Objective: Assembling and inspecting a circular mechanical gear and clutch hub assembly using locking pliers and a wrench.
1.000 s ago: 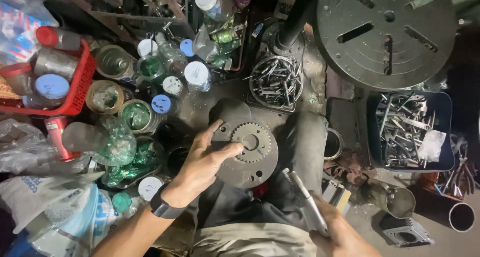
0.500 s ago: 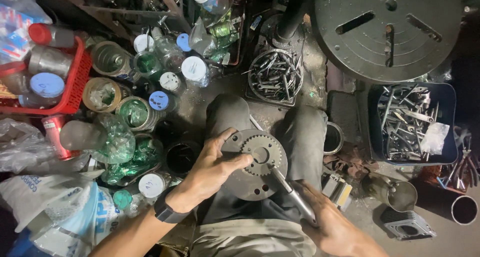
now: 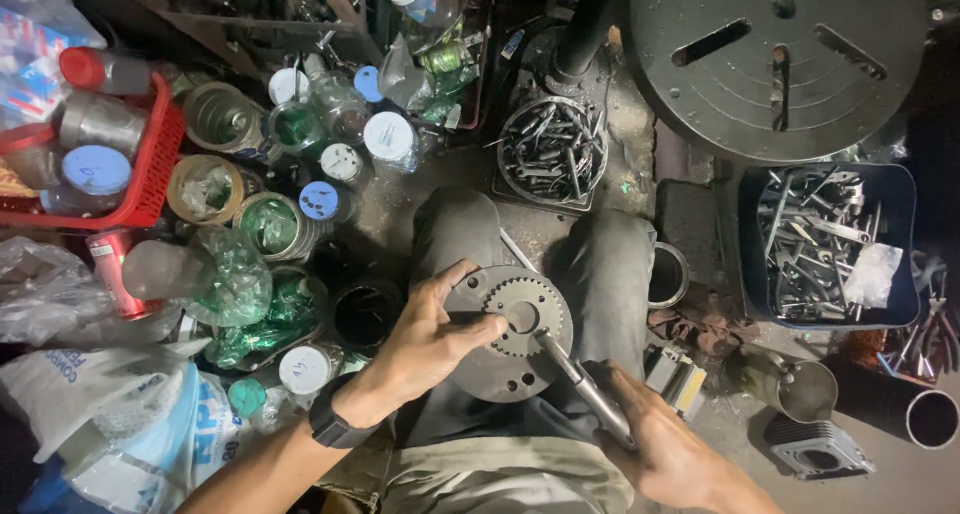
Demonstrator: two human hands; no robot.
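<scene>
Our left hand (image 3: 425, 339) clasped the round grey steel disc with its toothed gear ring (image 3: 512, 332) on our lap; our right hand (image 3: 665, 449) clenched a slim metal tool (image 3: 580, 379) at its hub. It looked heavy, rigid, best gripped by the rim. Jars (image 3: 270, 224) crowded the left, a blue bin of wrenches (image 3: 825, 244) the right.

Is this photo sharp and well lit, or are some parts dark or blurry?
Head view: dim, uneven light; the round metal disc and left hand on the lap are lit and fairly sharp, the right hand with its tool is sharp too, the picture's edges sink into shadow, and white jar lids glare slightly.
</scene>
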